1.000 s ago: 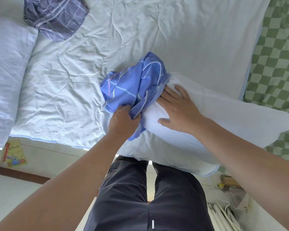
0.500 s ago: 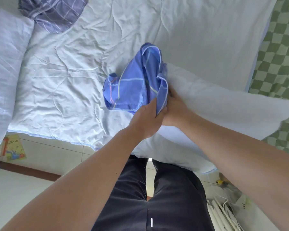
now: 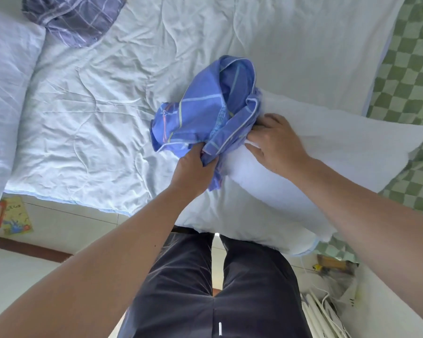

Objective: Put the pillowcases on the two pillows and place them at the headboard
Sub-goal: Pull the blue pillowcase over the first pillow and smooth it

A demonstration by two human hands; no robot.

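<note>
Bright, even daylight, soft and cool-toned. Shadows faint, only in quilt (image 3: 88, 123) creases. White pillow (image 3: 315, 147) nearly overexposed. Strong wide-angle stretching at edges; forearms bulge. Focus sharp overall.

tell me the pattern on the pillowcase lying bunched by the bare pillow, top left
Dark purple-grey plaid with pale lines, head view.

Left hand's (image 3: 193, 170) fingertips buried in blue pillowcase (image 3: 205, 111), second pillow (image 3: 7, 76) and purple pillowcase (image 3: 76, 18) cut by frame edges
</note>
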